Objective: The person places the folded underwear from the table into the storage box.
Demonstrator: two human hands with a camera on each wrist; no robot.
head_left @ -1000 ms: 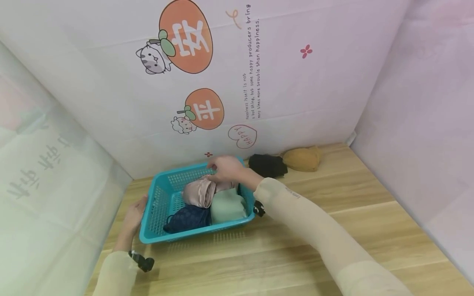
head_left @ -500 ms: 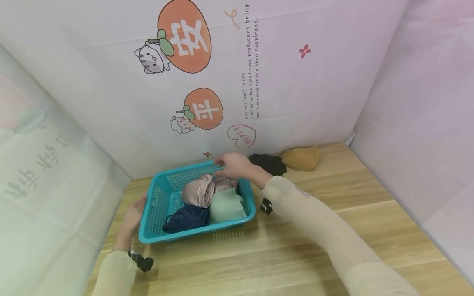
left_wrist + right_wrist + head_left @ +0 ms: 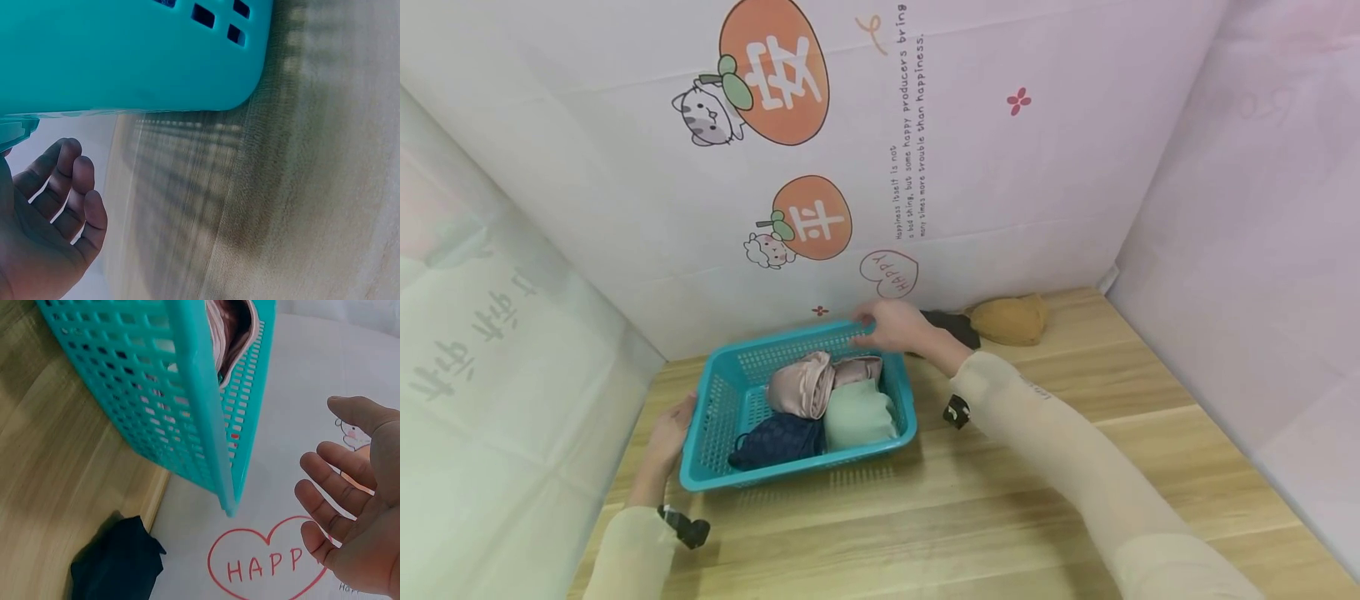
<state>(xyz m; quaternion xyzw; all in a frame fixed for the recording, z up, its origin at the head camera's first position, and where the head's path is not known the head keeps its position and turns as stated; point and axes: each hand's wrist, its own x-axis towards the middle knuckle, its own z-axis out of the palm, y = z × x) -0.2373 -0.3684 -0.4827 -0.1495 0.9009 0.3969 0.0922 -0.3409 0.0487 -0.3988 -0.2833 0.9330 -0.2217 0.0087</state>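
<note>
My left hand (image 3: 670, 433) rests against the left rim of a turquoise plastic basket (image 3: 880, 447). In the left wrist view its fingers (image 3: 58, 187) are loosely bent and apart from the basket wall; the thumb is mostly hidden. My right hand (image 3: 898, 325) hovers over the basket's far right corner, holding nothing, with fingers (image 3: 337, 490) spread in the right wrist view. Inside the basket lie a shiny pink folded cloth bundle (image 3: 800, 386), another pink bundle (image 3: 857, 370), a mint green one (image 3: 860, 417) and a navy one (image 3: 778, 442) with a thin loop.
Right of the basket, a black cloth bundle (image 3: 953, 327) and a mustard one (image 3: 1011, 321) lie along the back of the wooden table (image 3: 1075, 400). A printed white sheet (image 3: 985, 183) hangs close behind the basket; more sheets stand at both sides.
My right hand has drawn away from the pink bundles, up and to the right toward the basket's far corner. The left hand and the basket stay put.
</note>
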